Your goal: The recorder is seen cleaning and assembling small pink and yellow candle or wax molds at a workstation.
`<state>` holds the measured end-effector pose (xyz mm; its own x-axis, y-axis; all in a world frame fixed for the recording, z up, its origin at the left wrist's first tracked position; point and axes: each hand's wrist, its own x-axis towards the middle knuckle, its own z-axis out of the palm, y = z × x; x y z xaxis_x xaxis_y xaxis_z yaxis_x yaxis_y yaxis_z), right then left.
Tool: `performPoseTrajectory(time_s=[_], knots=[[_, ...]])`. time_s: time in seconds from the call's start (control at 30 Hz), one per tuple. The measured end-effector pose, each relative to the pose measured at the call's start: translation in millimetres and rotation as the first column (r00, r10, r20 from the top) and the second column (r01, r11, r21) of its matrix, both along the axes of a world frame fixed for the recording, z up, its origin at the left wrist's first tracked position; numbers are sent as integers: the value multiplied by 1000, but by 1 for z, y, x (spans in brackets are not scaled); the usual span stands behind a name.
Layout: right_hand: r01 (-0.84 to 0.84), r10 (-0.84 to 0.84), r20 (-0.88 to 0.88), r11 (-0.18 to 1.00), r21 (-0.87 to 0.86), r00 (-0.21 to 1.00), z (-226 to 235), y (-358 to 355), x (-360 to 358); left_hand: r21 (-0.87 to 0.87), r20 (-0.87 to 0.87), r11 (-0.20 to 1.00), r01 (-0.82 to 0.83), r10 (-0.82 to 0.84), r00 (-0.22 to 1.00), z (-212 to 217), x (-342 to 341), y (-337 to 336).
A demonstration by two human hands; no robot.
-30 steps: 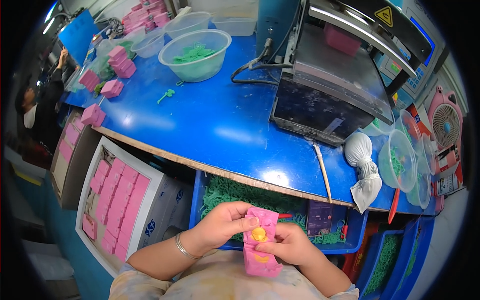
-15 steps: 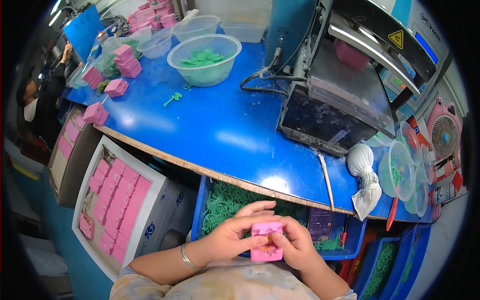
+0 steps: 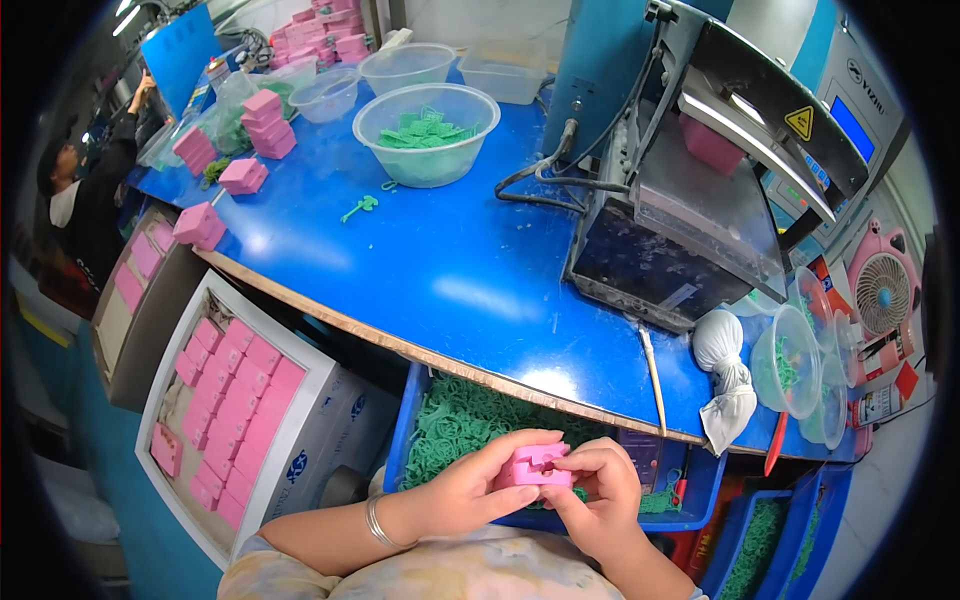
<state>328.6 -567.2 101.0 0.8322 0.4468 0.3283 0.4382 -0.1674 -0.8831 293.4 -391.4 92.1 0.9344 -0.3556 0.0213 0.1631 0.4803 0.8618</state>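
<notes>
A pink rubber mould (image 3: pixel 528 466), a small block with a notched hollow in its upper face, is held between my hands over a blue tray (image 3: pixel 402 425) of tangled green wax pieces (image 3: pixel 455 412). My left hand (image 3: pixel 478 483) is closed round its left side, thumb along the lower edge. On the right side, my right hand (image 3: pixel 608 492) grips the mould with the index fingertip at the notch and the thumb at the lower corner. Whether anything lies inside the hollow is hard to make out. A bracelet (image 3: pixel 376 516) circles my left wrist.
On the blue table (image 3: pixel 400 260) stand a bowl of green pieces (image 3: pixel 430 165), pink mould stacks (image 3: pixel 266 125) and a press-like machine (image 3: pixel 690 220). A stick (image 3: pixel 652 378) and white cloth pouch (image 3: pixel 722 375) lie near the front edge. A box of pink moulds (image 3: pixel 232 410) is at left.
The mould has tipped and risen slightly. My right thumb has left its middle for the lower corner, and the right fingers have come over its edge. The view has shifted a little.
</notes>
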Motion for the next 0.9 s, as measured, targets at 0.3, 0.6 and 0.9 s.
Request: performPoseTrajectory(time_s=[0.3,0.6,0.9], knots=[[-264,277,-104,956,128,955,25,2,16,106,154,981,165,-180,972,8,1,9],[72,212,-450,842,534,867,61,-9,67,592,800,201,-781,-31,599,64,46,32],[67,382,-586,796,601,714,101,-52,116,841,538,83,-535,-239,809,71,66,82]])
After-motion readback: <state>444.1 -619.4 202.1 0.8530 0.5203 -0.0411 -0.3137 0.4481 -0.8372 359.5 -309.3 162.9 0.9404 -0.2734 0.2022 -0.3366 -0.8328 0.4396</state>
